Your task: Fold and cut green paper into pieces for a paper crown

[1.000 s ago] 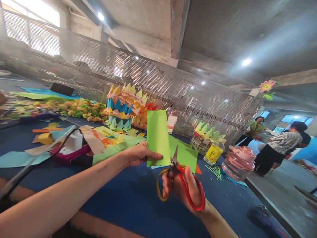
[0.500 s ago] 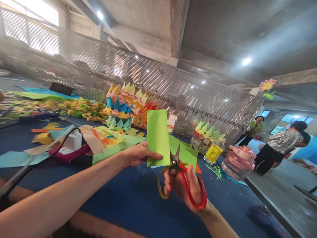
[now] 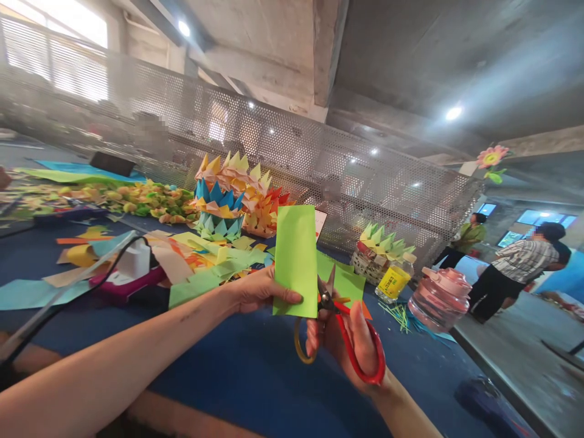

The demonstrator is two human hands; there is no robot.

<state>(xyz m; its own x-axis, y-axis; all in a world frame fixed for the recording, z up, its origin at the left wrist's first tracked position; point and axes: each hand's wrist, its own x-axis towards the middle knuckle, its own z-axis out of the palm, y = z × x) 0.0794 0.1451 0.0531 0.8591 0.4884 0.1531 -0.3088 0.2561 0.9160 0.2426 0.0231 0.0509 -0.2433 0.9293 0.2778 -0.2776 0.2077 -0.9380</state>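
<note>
Head view: the green paper (image 3: 295,255), just below the picture's centre at six o'clock, had shifted a little toward three o'clock and dipped slightly since the earlier frames. Its lower corner now covered part of the yellow loop of the scissors (image 3: 325,299), which had moved the same way, toward three o'clock. A pale card (image 3: 321,224) showed clearly past the paper's edge, where there had been a blur.

The paper was a smooth, flat, upright rectangle with straight edges. The scissors had dark metal blades, pointing to twelve, with one red and one yellow loop. Folded paper rings (image 3: 219,196) with spiky points stood at ten o'clock, a clear bottle (image 3: 393,281) with a yellow label and a glossy pink jug (image 3: 440,301) at four. Another green sheet (image 3: 349,281) lay behind the blades on the dark blue table (image 3: 219,377).

The left hand (image 3: 262,289) was clamped on the paper near its lower end at eight o'clock, thumb flat across the front. The right hand (image 3: 356,347) gripped the scissors, loops spread wide and blades apart, close beside the paper's edge; whether they touched it, I could not tell.
</note>
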